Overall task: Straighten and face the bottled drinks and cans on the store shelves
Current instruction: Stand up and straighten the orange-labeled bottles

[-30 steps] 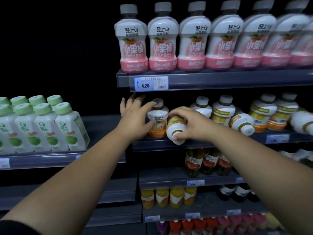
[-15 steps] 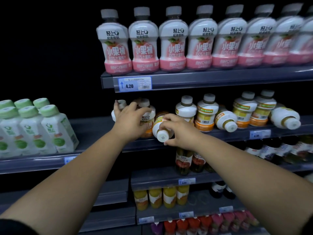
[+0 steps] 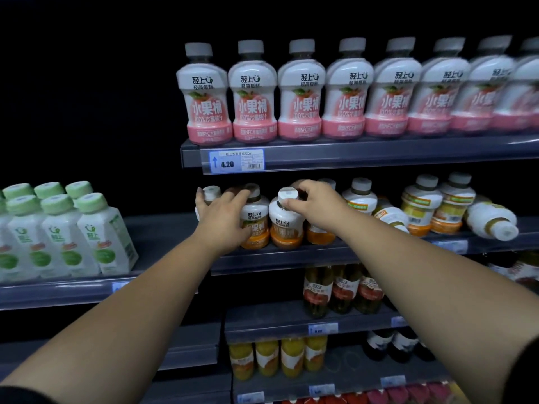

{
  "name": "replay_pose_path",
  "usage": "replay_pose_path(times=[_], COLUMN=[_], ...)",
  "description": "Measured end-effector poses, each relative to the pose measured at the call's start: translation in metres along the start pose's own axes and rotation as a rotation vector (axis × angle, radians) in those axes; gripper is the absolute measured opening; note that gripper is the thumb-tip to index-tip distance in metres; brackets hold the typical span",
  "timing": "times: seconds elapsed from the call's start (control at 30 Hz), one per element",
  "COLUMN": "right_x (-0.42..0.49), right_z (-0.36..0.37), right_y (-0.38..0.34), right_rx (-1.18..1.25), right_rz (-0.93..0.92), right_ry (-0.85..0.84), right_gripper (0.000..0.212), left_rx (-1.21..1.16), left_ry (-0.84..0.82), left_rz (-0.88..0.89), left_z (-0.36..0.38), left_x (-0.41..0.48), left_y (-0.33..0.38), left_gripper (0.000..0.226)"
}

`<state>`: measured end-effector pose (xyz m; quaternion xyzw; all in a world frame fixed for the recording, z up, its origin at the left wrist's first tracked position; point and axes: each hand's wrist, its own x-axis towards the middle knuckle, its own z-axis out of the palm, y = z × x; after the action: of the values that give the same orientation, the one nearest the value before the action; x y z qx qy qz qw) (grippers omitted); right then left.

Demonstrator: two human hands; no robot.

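While your right hand (image 3: 316, 207) is pinching the grey cap and neck of the white plastic bottle with the orange base (image 3: 285, 220), that bottle is now standing upright at the front of the dark grey middle shelf (image 3: 291, 255); a second ago it was lying tilted in your grip with its cap pointing out at you. Your left hand (image 3: 224, 218) is spreading loosely curled fingers across the neighbouring white and orange bottle (image 3: 256, 223) just to its left, bracing it rather than gripping it, and its fingertips are reaching towards a small white bottle (image 3: 210, 195) further back. You are judging well so far: one fallen drink is back on its base with its label facing you, touching its neighbour.

Looking outward, more is waiting. A white bottle on its side (image 3: 493, 221) is lying at the right end of the same shelf, cap towards you, and another tipped white bottle (image 3: 390, 214) is leaning between the upright ones beside your right forearm. That forearm is crossing in front of it, so you will probably need to let go first. The pink-labelled bottles (image 3: 300, 91) above and the green-capped bottles (image 3: 87, 231) to the left are already standing in neat rows.
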<state>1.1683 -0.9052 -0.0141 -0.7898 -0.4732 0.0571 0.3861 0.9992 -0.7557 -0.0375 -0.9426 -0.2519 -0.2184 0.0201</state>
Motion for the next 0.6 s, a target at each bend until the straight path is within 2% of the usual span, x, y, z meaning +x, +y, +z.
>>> replay_pose_path(times=[0.17,0.33,0.5,0.6], right_x=[0.011,0.013,0.006,0.002], right_z=[-0.003,0.002,0.007,0.012], right_y=[-0.008,-0.002,-0.006,-0.005], right_rx=[-0.469,-0.612,-0.626,-0.615], right_rz=[-0.09,-0.126,-0.12,-0.087], right_ry=[0.034,-0.013,-0.073,-0.083], right_gripper=[0.049,0.051,0.081,0.089], left_rx=[0.074,0.07,0.072,0.07], left_ry=[0.038,0.003,-0.009,-0.004], left_rz=[-0.004,-0.011,0.0,0.005], left_z=[0.001,-0.001,0.0,0.002], left_x=[0.003,0.006,0.005,0.003], left_y=[-0.001,0.0,0.0,0.001], left_gripper=[0.062,0.063,0.072,0.073])
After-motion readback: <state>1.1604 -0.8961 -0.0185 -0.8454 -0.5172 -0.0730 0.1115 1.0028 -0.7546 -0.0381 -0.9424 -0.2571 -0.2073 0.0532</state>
